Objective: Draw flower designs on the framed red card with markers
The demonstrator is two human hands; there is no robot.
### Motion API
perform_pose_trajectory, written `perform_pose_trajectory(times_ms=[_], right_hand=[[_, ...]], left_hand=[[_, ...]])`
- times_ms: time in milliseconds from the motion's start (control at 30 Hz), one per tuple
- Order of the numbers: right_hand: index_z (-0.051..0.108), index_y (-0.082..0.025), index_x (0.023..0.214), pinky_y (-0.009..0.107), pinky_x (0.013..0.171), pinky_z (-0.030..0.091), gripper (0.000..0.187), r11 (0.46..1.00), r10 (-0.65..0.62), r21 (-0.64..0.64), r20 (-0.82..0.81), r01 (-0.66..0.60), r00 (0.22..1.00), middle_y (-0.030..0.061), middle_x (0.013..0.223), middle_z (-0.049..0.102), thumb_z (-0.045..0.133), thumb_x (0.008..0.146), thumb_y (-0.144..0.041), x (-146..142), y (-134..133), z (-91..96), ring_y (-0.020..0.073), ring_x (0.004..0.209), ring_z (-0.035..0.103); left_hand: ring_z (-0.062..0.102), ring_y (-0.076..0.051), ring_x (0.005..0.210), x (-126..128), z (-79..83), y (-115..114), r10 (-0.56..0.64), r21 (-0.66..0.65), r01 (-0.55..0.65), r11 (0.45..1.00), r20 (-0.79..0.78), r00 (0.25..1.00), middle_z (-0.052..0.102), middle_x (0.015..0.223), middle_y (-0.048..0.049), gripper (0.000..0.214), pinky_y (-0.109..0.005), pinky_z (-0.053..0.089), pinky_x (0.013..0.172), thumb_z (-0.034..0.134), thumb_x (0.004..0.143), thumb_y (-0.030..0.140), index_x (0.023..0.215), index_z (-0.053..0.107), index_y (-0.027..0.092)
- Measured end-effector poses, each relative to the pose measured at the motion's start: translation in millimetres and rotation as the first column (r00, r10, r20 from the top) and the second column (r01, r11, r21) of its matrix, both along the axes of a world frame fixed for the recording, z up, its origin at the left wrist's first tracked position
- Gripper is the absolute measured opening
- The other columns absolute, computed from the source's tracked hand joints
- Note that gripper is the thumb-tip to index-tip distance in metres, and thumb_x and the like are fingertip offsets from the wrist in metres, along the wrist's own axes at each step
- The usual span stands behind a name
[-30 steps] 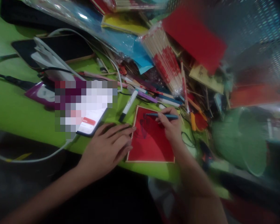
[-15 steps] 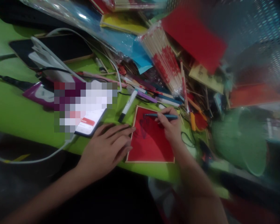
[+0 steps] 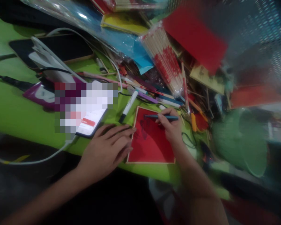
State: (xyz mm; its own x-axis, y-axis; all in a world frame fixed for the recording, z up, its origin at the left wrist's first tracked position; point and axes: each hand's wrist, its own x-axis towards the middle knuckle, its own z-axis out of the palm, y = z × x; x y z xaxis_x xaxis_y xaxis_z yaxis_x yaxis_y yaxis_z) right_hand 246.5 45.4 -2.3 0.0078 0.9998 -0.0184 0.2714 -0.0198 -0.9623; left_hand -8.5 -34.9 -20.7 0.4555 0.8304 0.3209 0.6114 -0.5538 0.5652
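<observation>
A red sheet with a pale border (image 3: 154,145) lies on the green tabletop (image 3: 18,115) near its front edge. Dark drawn lines mark its upper left part. My right hand (image 3: 172,126) grips a dark blue pen (image 3: 152,116), held almost level over the top of the sheet; its tip is at the drawn lines. With fingers stretched out, my left hand (image 3: 110,143) rests flat, fingertips on the sheet's left edge. A lit phone (image 3: 93,122), partly blurred out, lies just beyond that hand. The white marker with a black cap (image 3: 128,106) lies between phone and sheet.
A purple power strip (image 3: 41,93) with cables and a dark tablet-like device (image 3: 70,47) are at the left. Behind the sheet are several pens, a wrapped bundle of wooden sticks (image 3: 164,59) and red paper (image 3: 196,37). A green basket-like container (image 3: 239,140) is at the right.
The pen tip has shifted very slightly to the left over the sheet. Both hands otherwise keep their places.
</observation>
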Motion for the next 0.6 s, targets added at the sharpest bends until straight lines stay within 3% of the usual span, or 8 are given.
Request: perform_pose_trajectory(times_ms=[600], right_hand=[[0.063,-0.025,0.083,0.024,0.056,0.047,0.027,1.0,0.022,0.013,-0.017,-0.022,1.0,-0.0054,0.066,0.066,0.08,0.087,-0.046,-0.2,-0.4,0.3,0.0117,0.059,0.06]], left_hand=[[0.066,-0.025,0.132,-0.1,-0.7,-0.3,0.006,-0.012,-0.005,1.0,0.022,1.0,0.073,0.142,-0.0025,0.014,-0.048,0.04,0.115,0.05,0.105,0.025,0.104,0.064,0.025]])
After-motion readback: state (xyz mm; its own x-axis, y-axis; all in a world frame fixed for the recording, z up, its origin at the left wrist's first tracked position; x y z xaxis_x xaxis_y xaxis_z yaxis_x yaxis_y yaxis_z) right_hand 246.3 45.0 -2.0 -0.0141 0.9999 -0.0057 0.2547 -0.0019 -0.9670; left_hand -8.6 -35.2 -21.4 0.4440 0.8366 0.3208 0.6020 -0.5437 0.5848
